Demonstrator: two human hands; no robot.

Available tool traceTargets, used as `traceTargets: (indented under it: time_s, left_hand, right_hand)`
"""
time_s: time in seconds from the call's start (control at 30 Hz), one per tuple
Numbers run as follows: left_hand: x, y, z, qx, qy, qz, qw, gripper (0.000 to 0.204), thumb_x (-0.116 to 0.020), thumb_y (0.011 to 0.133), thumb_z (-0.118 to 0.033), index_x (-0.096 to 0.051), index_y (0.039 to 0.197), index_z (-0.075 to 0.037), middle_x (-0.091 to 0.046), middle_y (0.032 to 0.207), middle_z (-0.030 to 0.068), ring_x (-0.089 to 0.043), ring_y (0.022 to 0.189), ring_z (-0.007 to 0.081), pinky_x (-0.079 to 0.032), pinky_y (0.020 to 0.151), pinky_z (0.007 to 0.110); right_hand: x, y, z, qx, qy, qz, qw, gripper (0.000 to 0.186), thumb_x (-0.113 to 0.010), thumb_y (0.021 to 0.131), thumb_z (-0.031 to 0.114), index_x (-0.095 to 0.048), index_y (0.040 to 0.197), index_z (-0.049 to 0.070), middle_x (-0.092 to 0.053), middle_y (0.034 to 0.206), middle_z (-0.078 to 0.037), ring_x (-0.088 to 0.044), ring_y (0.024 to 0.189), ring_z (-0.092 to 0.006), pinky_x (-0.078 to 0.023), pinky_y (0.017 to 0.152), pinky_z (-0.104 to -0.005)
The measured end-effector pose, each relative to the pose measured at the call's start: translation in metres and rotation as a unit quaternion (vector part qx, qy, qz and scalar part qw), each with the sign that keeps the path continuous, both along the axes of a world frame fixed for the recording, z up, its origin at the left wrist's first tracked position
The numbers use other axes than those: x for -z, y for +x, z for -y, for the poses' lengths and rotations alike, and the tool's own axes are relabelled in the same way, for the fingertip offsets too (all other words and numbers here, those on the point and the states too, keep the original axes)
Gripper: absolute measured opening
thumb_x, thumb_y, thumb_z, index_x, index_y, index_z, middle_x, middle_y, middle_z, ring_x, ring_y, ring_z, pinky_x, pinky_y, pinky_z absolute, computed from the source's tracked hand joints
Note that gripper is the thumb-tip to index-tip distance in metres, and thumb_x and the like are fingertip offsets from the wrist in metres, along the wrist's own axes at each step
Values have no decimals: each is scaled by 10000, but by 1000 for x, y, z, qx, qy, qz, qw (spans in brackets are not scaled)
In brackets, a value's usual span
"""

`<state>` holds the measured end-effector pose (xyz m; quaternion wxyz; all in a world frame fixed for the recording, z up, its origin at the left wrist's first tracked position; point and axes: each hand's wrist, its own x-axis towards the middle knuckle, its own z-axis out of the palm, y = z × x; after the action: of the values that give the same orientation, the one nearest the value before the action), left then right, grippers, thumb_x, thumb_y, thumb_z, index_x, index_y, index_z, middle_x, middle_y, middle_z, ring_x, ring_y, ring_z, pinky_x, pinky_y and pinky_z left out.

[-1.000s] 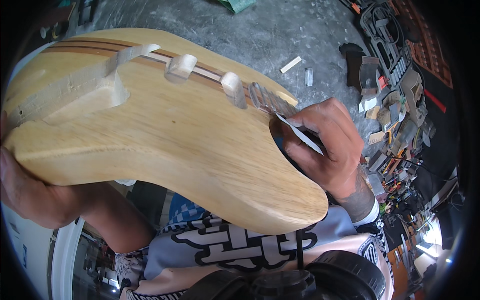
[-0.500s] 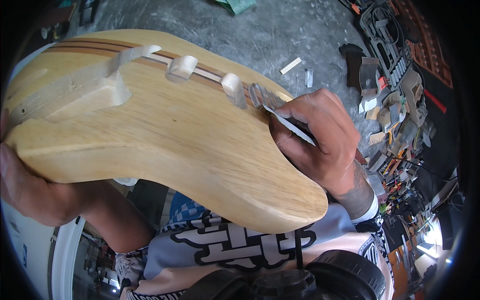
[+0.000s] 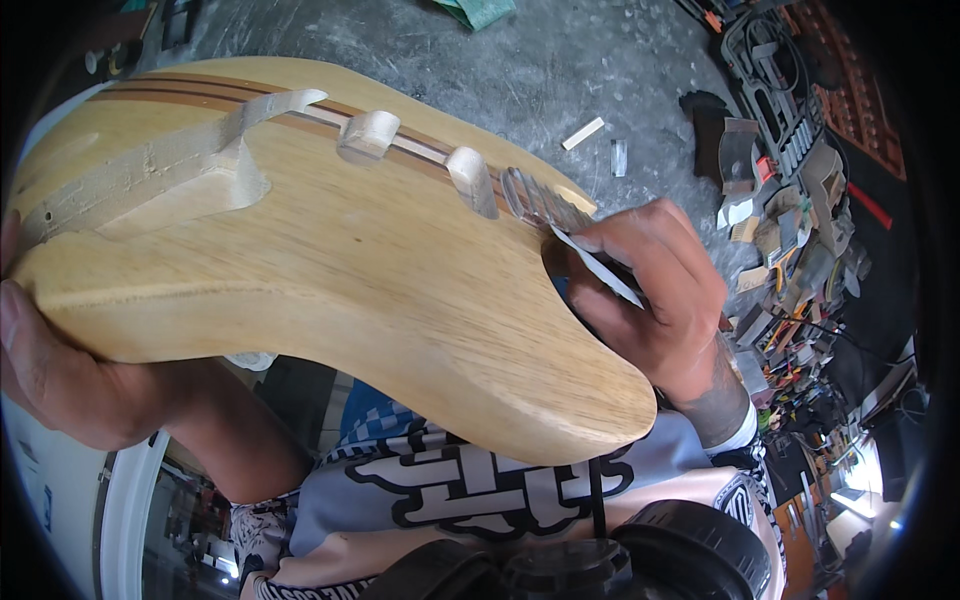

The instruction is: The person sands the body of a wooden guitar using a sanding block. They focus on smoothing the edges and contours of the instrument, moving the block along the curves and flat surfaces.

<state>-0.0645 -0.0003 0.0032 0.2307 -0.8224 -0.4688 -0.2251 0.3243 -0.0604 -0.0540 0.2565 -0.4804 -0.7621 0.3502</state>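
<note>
A pale wooden guitar body (image 3: 330, 270) with dark stripes and cut-out cavities lies tilted across the view, held above my lap. My left hand (image 3: 85, 385) grips its left end, the thumb on the near edge and part of the fingers hidden. Over at the inner curve of the right horn, my right hand (image 3: 660, 295) pinches a thin pale sheet, which looks like folded sandpaper (image 3: 600, 268). The sheet's tip is close to a ribbed recess (image 3: 540, 200) in the body's edge; whether it touches the wood I cannot tell.
Beyond the body is a dusty grey surface (image 3: 450, 100) with a small pale wood strip (image 3: 583, 133) and a small clear piece (image 3: 618, 157). Tools, a tool case (image 3: 770, 80) and scraps (image 3: 800, 230) crowd the right side. Green material (image 3: 475, 10) lies at the far edge.
My right hand has shifted slightly right and toward me with the sandpaper, baring more of the ribbed recess. The guitar body and my left hand have barely moved.
</note>
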Motion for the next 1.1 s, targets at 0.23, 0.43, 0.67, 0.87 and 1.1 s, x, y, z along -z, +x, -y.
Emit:
traceTargets:
  time_s: [0.23,0.43,0.67,0.87,1.1]
  left_hand:
    - [-1,-5,-2,9,8,-18,1000,453,-756,794,-249,-692,1077,99,-719,1038,182,-700,928,303,-551,889,398]
    - [-3,-10,-2,15,16,-35,999,463,-807,764,-218,-701,1063,119,-736,1027,196,-725,897,307,-582,854,383]
    - [-6,-15,-4,27,29,-60,997,480,-867,729,-182,-711,1047,142,-756,1013,211,-755,860,312,-617,812,365]
    - [-12,-18,-3,33,25,-73,996,478,-879,733,-144,-708,1058,161,-762,1015,226,-770,862,318,-635,805,373]
    - [-10,-21,-6,41,42,-103,993,501,-874,770,-179,-678,1084,158,-763,1023,226,-766,924,325,-629,834,390]
  right_hand:
    - [3,-11,-12,-9,11,-10,1000,431,-859,619,53,-707,1022,32,-681,926,-102,-635,809,-286,-478,721,-376]
    - [-5,3,-1,-4,-6,12,1000,336,-794,672,-86,-691,981,-3,-685,884,-116,-629,742,-274,-495,658,-350]
    - [0,-9,-13,-15,24,-1,1000,362,-804,647,-72,-692,984,-5,-686,888,-126,-633,756,-280,-497,668,-355]
    - [-5,-1,-8,-20,12,10,1000,363,-801,641,-72,-690,980,0,-686,895,-121,-631,761,-281,-494,681,-351]
    - [-10,2,1,2,4,29,1000,334,-786,649,-87,-686,955,1,-690,866,-119,-625,734,-269,-489,677,-348]
